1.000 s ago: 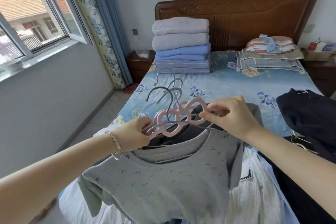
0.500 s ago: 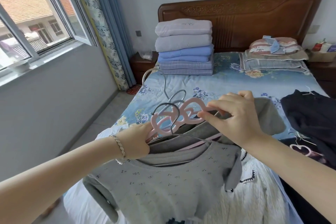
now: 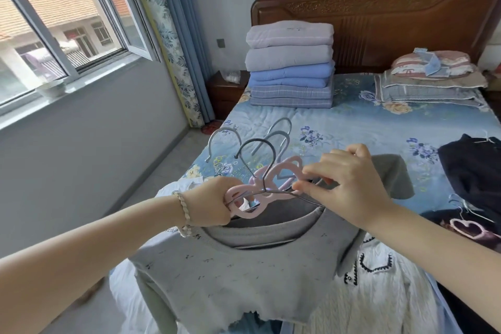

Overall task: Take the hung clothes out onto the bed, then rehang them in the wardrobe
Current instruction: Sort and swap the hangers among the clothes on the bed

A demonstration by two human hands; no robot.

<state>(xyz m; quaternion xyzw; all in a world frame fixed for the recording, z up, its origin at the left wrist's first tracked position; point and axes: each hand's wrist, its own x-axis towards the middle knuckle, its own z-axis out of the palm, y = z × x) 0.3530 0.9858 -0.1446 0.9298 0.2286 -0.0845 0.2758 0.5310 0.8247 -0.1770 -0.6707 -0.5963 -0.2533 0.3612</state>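
Observation:
I hold a bundle of hangers (image 3: 260, 187) above the foot of the bed (image 3: 352, 138), pink plastic ones with metal hooks plus a thin wire one. My left hand (image 3: 214, 202) grips the left end of the bundle. My right hand (image 3: 344, 179) pinches the wire hanger's right arm. A light grey speckled top (image 3: 238, 276) hangs from the front hanger, with a darker grey garment (image 3: 390, 176) behind it. A white knit sweater (image 3: 379, 298) lies on the bed beneath.
Dark clothes (image 3: 471, 171) on hangers lie at the bed's right, with a pink hanger (image 3: 466, 228) on them. Folded quilts (image 3: 290, 65) and pillows (image 3: 431, 76) sit by the wooden headboard. An open window (image 3: 67, 22) and curtain are to the left; floor runs along the bed's left side.
The bundle has turned so its hooks point up and left. My right hand slid from the pink hanger tops down onto the wire hanger's arm.

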